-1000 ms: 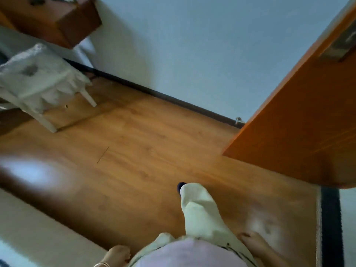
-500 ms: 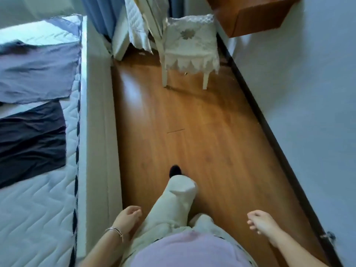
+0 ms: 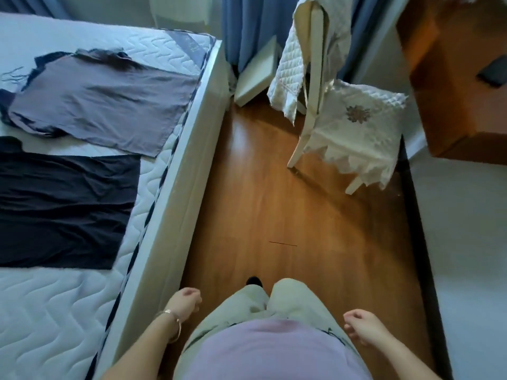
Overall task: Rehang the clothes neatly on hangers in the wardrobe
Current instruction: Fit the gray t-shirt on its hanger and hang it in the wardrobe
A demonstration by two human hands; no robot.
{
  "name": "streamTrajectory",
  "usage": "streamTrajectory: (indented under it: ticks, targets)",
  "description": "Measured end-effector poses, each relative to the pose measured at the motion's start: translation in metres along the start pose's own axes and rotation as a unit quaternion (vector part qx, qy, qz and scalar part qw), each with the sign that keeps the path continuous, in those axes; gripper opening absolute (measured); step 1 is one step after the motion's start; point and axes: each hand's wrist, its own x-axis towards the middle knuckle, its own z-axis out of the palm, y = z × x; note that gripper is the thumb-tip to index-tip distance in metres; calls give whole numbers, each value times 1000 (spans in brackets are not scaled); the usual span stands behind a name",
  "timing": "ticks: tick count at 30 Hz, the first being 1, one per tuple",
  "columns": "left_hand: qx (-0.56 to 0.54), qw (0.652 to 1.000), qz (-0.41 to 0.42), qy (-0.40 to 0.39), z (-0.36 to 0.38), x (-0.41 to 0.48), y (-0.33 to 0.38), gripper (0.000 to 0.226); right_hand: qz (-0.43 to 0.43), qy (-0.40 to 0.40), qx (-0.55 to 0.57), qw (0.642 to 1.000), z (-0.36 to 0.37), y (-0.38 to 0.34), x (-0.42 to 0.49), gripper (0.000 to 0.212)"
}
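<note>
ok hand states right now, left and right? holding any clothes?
Left hand: empty, fingers loosely curled, hanging beside the bed.
Right hand: empty, fingers loosely curled, over the floor.

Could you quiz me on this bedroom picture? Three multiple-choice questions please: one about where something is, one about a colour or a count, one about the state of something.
1. Where does the black garment lie?
A. on the mattress
B. on the chair
C. on the floor

2. How many garments are spread out on the mattress?
A. one
B. two
C. four

3. What are the person's hands doing?
A. both grip a hanger
B. one holds a shirt
C. both are empty

Answers:
1. A, it lies flat on the quilted white mattress, nearer the person than the grey garment.
2. B, only the grey one and the black one show there.
3. C, the left hand and right hand hang loosely curled at the person's sides above the wooden floor, with nothing in them.
</note>
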Motion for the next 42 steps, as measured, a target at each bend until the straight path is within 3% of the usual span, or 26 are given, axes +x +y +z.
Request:
streamTrajectory:
  ticks: [4,6,10,13,14,17,20,23,27,31,34,36,42]
  targets:
    - [-61,992,108,-7,-8,7,98,14,-32,-5,-33,999,-23,-88,29,14]
    - [-74,991,113,2,-11,18,128,14,-54,-14,-54,997,-28,-129,46,14]
    - [-11,1000,-19,19,-7,58,109,14,-93,-16,-114,989,-44,-203,99,14]
    - [119,984,-136,-14,-8,71,100,19,-89,-30,-132,987,-71,-264,136,16]
    - [111,981,-160,-12,-10,68,108,28,-83,-31,-140,986,-84,-285,149,17]
    - [23,986,-164,1,-8,67,150,50,-59,-28,-164,984,-118,-351,171,18]
    - [-119,975,-180,59,-11,80,196,32,-80,-19,-195,977,-134,-429,190,17]
    - [-190,966,-148,90,-19,99,238,8,-151,-41,-222,962,-116,-507,194,19]
    - [-213,964,-124,103,-44,129,270,14,-211,-110,-235,942,-73,-586,197,16]
    - [-225,953,-169,110,-73,161,270,10,-206,-119,-307,922,-43,-628,208,14]
    - [-232,946,-204,96,-93,181,269,37,-178,-119,-365,906,-36,-655,217,17]
    - [-255,934,-229,96,-111,191,275,38,-181,-112,-395,894,-32,-679,220,16]
    - [-341,912,-192,123,-173,230,316,24,-206,-78,-342,914,-8,-757,218,16]
